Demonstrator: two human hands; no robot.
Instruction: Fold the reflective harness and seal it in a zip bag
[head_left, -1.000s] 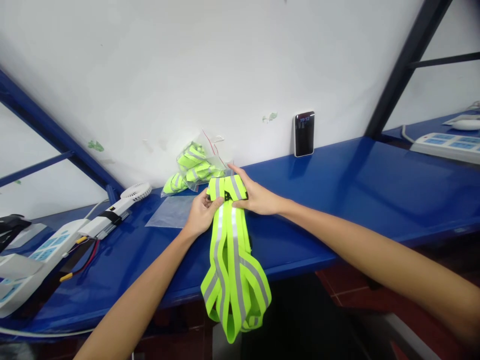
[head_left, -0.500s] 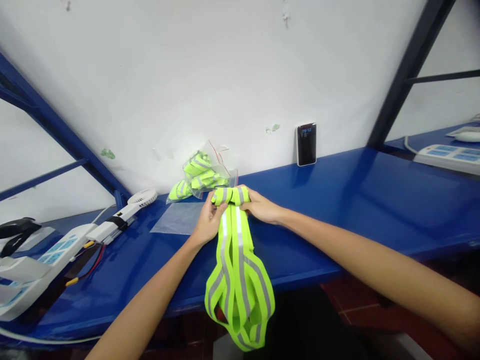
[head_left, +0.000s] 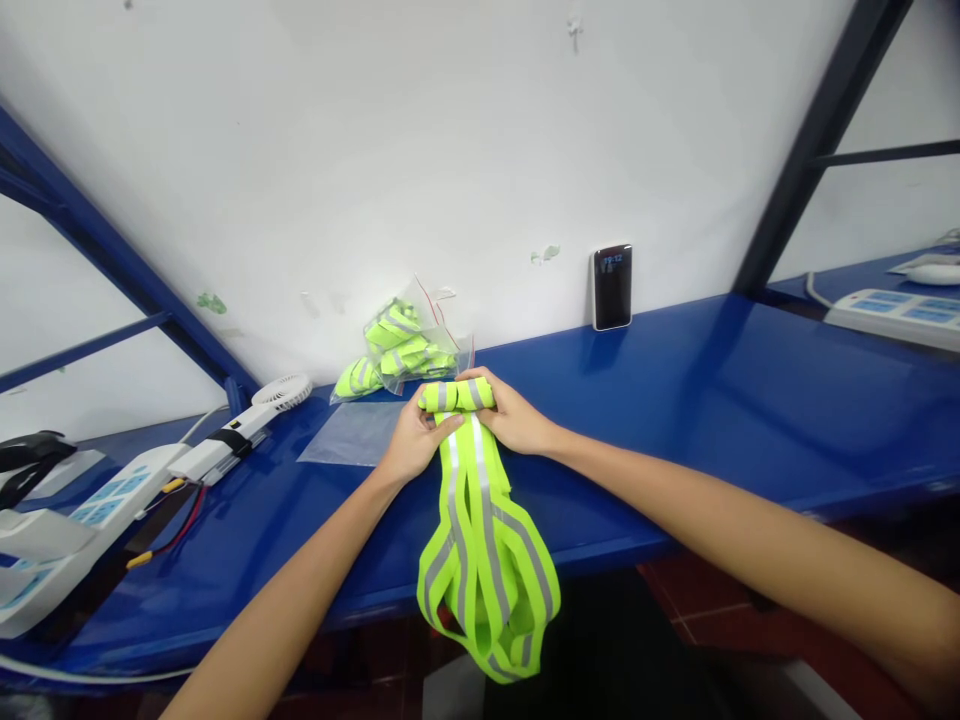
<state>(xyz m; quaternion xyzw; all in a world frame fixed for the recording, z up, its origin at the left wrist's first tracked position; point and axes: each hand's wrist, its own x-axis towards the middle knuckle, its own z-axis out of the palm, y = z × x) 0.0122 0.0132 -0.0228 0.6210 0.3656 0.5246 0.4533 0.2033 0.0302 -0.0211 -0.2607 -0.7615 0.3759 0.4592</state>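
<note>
Neon yellow straps with grey reflective stripes (head_left: 491, 520) have a rolled top end above the blue table, and their loops hang over its front edge. My left hand (head_left: 418, 437) is closed on the left side of the roll, thumb in front. On the right side, my right hand (head_left: 514, 412) grips the same roll, fingers behind it. Just behind the hands, clear bags with folded yellow straps (head_left: 401, 345) lean against the wall. A flat clear bag (head_left: 349, 433) lies left of my left hand.
A black-screened device (head_left: 613, 287) stands against the wall on the blue table (head_left: 712, 400). At left are a white handheld fan (head_left: 283, 391), a power strip (head_left: 112, 510) and wires with yellow connectors (head_left: 176, 520). Another power strip (head_left: 900, 315) sits far right.
The hanging loops have swung slightly right and up. Both hands and the rolled end have shifted a little, with the hands still gripping the roll.
</note>
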